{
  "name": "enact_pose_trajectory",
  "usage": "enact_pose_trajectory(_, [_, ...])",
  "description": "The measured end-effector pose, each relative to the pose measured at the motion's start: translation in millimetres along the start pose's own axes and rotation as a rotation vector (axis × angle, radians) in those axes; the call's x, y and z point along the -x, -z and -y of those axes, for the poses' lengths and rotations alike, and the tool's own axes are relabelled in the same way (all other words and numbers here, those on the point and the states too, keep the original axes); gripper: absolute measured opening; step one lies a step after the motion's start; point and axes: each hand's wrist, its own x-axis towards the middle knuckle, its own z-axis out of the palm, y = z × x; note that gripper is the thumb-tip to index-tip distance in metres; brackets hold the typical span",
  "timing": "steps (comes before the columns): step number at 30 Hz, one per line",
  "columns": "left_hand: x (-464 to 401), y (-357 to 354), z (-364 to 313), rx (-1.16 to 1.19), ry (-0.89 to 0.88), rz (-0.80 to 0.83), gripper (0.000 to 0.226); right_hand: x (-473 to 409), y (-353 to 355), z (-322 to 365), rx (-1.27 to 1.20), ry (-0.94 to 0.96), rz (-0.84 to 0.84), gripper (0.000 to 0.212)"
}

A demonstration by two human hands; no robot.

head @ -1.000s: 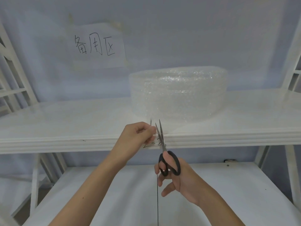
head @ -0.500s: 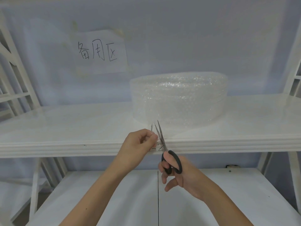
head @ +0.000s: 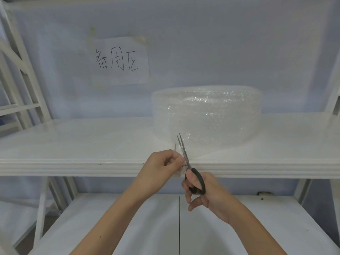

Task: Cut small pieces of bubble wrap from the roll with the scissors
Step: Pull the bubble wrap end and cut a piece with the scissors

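A paper sign (head: 120, 63) with handwritten characters is taped to the wall at the left, above the white shelf (head: 73, 144). At the shelf's front edge the left hand (head: 161, 166) pinches the loose end of the bubble wrap (head: 181, 155) in a closed grip. Just right of it, the scissors (head: 189, 166) point up and away, blades nearly together in the wrap, black handles gripped by the right hand (head: 204, 192). Behind them the bubble wrap roll (head: 207, 115) lies flat on the shelf.

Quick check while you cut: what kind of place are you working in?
Probably a storage or packing area. A big bubble wrap roll stands on a white shelf of a shelving rack, and a handwritten paper sign is taped to the wall behind it.
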Motion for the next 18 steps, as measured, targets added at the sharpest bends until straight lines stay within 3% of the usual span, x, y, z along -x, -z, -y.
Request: enact_pose_trajectory(18, [2.8,18.1,-5.2,0.004,0.006,0.091,0.009,-5.2,-2.5,2.4,-0.060,0.029,-0.030,0.044])
